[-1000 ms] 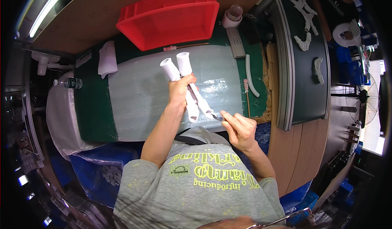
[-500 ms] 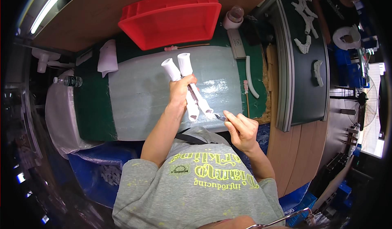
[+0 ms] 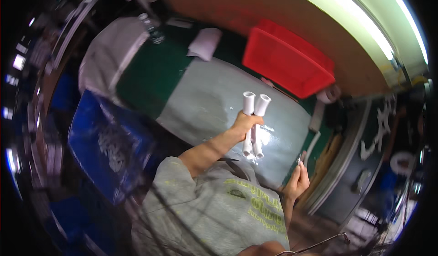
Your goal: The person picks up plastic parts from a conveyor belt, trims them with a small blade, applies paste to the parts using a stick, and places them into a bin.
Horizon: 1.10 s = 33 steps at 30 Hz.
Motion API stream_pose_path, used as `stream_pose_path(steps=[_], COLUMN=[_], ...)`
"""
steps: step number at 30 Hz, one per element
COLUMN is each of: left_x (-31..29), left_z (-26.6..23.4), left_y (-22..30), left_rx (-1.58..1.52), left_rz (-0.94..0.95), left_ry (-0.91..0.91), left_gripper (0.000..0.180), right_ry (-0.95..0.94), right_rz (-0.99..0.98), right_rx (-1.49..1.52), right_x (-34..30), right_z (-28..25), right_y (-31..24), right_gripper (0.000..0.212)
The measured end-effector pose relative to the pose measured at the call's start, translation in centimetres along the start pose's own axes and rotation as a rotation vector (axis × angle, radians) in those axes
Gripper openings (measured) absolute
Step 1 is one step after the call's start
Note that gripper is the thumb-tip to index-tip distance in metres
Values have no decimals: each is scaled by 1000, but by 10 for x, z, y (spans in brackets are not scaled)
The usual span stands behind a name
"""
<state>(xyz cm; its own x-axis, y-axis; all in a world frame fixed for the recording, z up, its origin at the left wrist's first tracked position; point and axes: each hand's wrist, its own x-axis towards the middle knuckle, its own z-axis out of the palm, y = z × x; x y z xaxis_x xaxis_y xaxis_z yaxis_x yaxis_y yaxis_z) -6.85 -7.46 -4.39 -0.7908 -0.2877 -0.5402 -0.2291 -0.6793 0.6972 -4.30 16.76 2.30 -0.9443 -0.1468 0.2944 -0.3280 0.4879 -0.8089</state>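
Note:
Two white tubular parts [image 3: 262, 104] are gripped side by side around their middles by my left hand [image 3: 244, 122]. Their wide, hollow ends point away from me, and the narrower ends point toward my shirt. Off to the right, my right hand [image 3: 299, 183] is closed on a small slim tool [image 3: 300, 159] with a metallic, blade-like tip, blurred here. The tool's tip is apart from the white parts. Beneath the hands lies a shiny grey sheet [image 3: 205, 91] on the green tabletop [image 3: 150, 80].
A red bin [image 3: 287, 60] stands at the back of the table. On the left, a blue lined container [image 3: 86, 119] holds several white pieces [image 3: 112, 151]. A white curved tube [image 3: 313, 145] lies near the right edge, before a dark belt-like surface [image 3: 346, 169] with white parts.
The whole view has swung and tilted, bringing the blue container further into sight. My right hand with the tool has moved away from the white parts' lower ends, while my left still grips them.

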Motion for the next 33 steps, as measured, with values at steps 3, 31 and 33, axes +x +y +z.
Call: stream_pose_path(steps=[3, 31, 33], left_x=[-27, -3, 4], left_z=[-67, -183, -71], left_y=[5, -36, -50], left_rx=[-66, 22, 358], left_rz=[96, -87, -78], left_ry=[149, 156, -187], left_gripper=[20, 38, 38], right_ry=[-189, -62, 139], right_rz=[188, 246, 275], right_rx=[171, 158, 106], right_x=[-15, -52, -59], right_z=[24, 2, -30], right_y=[11, 56, 76], right_gripper=[23, 23, 22])
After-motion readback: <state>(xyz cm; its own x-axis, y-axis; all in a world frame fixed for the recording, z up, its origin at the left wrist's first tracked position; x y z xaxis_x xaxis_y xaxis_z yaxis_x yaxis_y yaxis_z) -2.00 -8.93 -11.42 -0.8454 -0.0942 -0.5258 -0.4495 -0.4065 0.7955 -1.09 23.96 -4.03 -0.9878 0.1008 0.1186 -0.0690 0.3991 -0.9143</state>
